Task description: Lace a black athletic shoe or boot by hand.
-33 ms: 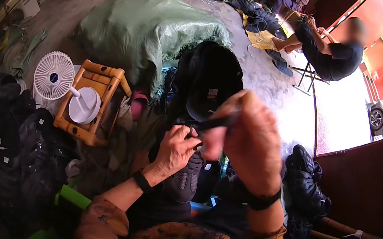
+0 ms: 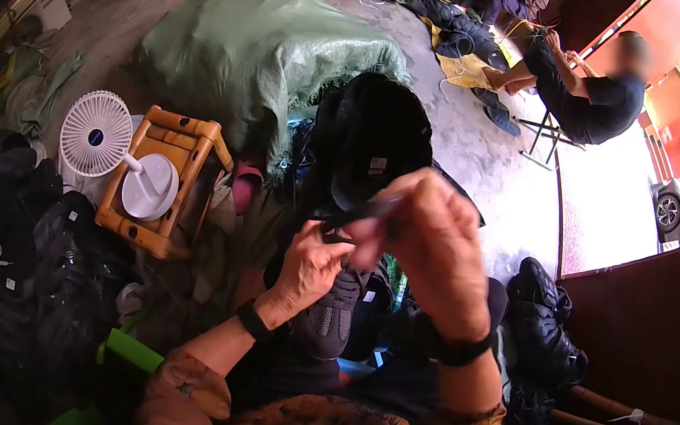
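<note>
The shoe point(image 2: 330, 321) sits toe toward the wearer at the lap, probably to keep its opening within reach. The left hand point(image 2: 310, 265) is clamped on a dark strip point(image 2: 373, 210) by that opening; the blurred right hand point(image 2: 433, 248) pinches it too, seemingly for tension. The fan point(image 2: 97, 134) stands on a stool point(image 2: 135, 232), likely for height.

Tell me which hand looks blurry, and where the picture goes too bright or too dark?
Head view: the right hand is smeared, while the left hand looks clearer; head view: the ground outside at right glares almost white; head view: the pile of black shoes at left sinks into shadow, and the curved rim fades to black.
</note>
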A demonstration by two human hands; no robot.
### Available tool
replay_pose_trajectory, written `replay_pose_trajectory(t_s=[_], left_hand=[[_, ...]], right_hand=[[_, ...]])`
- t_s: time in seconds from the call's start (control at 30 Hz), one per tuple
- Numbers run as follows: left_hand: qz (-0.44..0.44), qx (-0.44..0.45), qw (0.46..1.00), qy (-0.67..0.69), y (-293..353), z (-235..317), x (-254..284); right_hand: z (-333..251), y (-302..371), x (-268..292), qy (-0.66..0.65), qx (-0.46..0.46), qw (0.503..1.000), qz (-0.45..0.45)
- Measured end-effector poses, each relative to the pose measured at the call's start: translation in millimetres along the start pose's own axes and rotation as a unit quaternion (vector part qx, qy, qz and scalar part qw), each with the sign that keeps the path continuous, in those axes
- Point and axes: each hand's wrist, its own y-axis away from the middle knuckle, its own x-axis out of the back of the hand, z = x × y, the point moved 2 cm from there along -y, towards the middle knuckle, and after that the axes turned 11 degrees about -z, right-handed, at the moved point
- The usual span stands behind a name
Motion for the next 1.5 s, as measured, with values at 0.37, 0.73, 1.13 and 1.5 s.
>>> replay_pose_trajectory(t_s=[0.37,0.73,1.13,1.5], left_hand=[[0.278,0.15,0.695,0.646,-31,-70,193],[0.034,0.177,0.961,-0.211,-65,-220,309],[-0.175,0.166,0.97,0.006,-20,-47,141],[-0.189,0.023,0.977,-0.099,-8,16,48]], right_hand=[[165,79,146,0.161,-0.123,0.969,0.144],[140,83,129,0.172,-0.132,0.966,0.138],[106,68,108,0.6,-0.155,0.783,-0.058],[128,78,108,0.401,-0.16,0.902,0.023]])
